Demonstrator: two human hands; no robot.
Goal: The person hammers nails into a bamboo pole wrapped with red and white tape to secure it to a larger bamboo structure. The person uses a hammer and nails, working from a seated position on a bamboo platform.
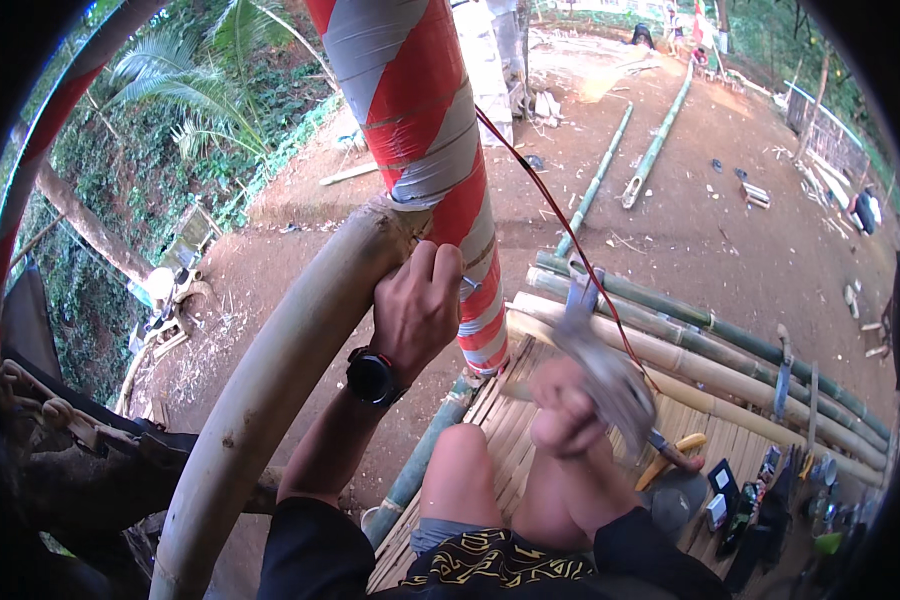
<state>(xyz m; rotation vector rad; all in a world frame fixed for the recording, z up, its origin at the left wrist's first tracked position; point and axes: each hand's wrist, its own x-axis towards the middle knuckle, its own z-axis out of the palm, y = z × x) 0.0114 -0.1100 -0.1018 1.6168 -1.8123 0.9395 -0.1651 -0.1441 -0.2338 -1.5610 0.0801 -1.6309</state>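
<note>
My left hand [417,305], with a black watch on the wrist, is closed against the upper end of a thick, curved bamboo pole [270,370]. A thin metal nail [470,284] sticks out at its fingers. That pole end meets a post [435,150] wrapped in red and silver-grey stripes. Lower and to the right, my right hand [567,408] is closed round a tool that looks like a hammer [610,375], smeared by motion. Its head is apart from the nail.
I sit on a bamboo-slat platform [510,440] edged by several bamboo poles [710,350]. A red-and-black cable [595,265] crosses ahead. On the right are a yellow-handled tool [670,460], a blade [783,385] and small items. Long green poles [660,140] lie on the dirt.
</note>
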